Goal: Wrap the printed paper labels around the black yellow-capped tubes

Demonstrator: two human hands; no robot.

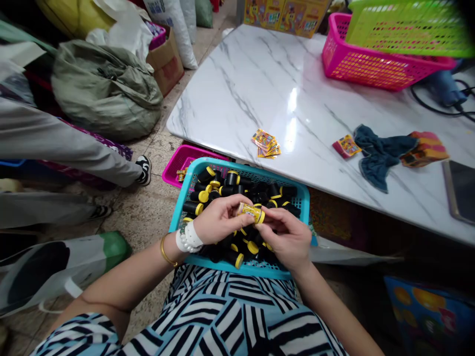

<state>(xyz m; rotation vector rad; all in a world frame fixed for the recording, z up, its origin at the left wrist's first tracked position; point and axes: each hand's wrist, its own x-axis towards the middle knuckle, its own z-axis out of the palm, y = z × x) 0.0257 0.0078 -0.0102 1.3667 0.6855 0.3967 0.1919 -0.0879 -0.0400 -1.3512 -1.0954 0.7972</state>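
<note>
A small bottle with a yellow cap and a yellow label point(251, 212) is held sideways between both hands above a blue basket point(302, 195) that rests on my lap. My left hand point(218, 218) grips the bottle's body; a white bead bracelet and a gold bangle circle that wrist. My right hand point(287, 236) pinches the capped end. The basket holds several black bottles with yellow caps point(230, 179). A small stack of yellow labels point(266, 143) lies on the marble table point(267, 74).
A pink basket point(365, 66) with a green basket point(408, 27) over it stands at the table's far right. A blue cloth point(378, 153), more label packs point(425, 148) and a tablet point(462, 190) lie right. A pink tray point(180, 165) sits on the floor. Another person's legs point(67, 148) stretch in from the left beside sacks.
</note>
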